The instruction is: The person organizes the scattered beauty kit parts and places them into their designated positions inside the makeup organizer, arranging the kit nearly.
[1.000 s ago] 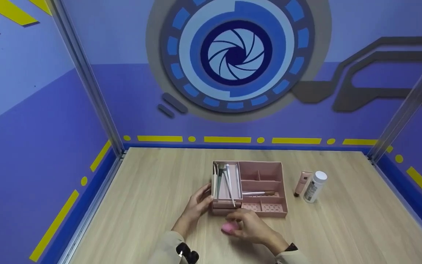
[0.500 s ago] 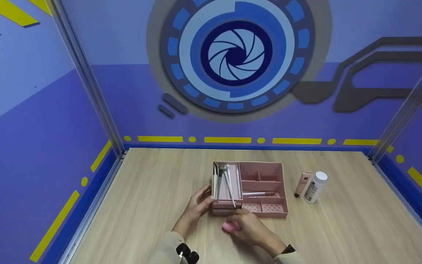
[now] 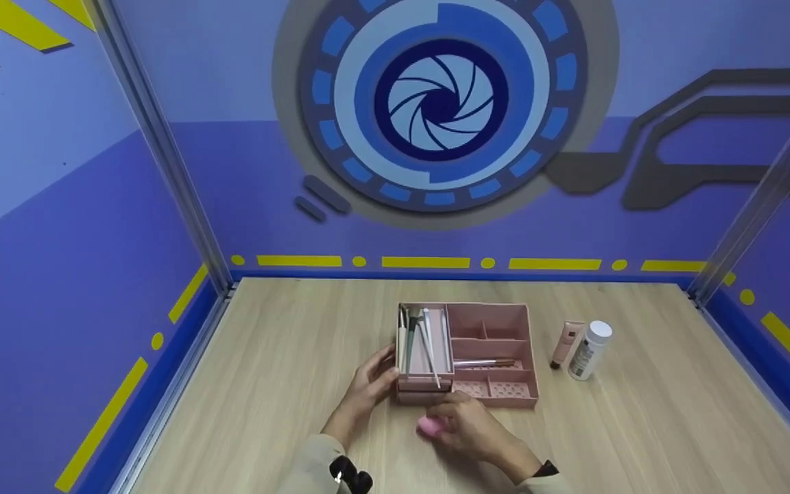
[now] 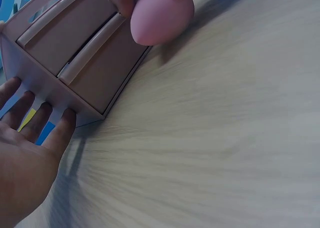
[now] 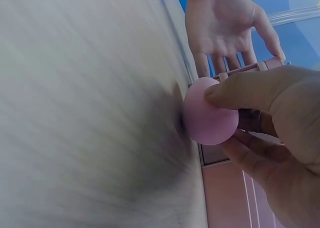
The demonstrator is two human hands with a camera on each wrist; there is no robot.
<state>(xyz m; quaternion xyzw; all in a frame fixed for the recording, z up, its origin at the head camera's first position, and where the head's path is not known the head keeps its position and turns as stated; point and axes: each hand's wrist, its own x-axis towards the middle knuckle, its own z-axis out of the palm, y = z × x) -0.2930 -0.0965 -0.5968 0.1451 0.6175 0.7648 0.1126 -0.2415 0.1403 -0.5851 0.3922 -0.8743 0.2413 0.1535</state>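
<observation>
A pink makeup sponge (image 3: 430, 426), shaped like a teardrop, is pinched between thumb and fingers of my right hand (image 3: 475, 427), just in front of a pink cosmetics organizer (image 3: 532, 357). In the left wrist view the sponge (image 4: 161, 18) hangs before the organizer's two shut drawers (image 4: 107, 70); other right fingers reach the drawer front. My left hand (image 3: 365, 387) lies against the organizer's left side, fingers straight and spread, thumb near the front corner. Several makeup brushes (image 3: 411, 346) lie in the top left tray. How the right fingertips touch the drawer is partly hidden.
Right of the organizer stand a white bottle (image 3: 590, 351) and a small pink tube (image 3: 566, 344) with a dark cap. More brushes (image 3: 484, 361) lie in a middle compartment. Blue panels (image 3: 436, 240) border the wooden table (image 3: 299, 329).
The right hand and the sponge have shifted very slightly right, and the right fingers have drawn in closer at the drawer front. The left hand and organizer stay in place.
</observation>
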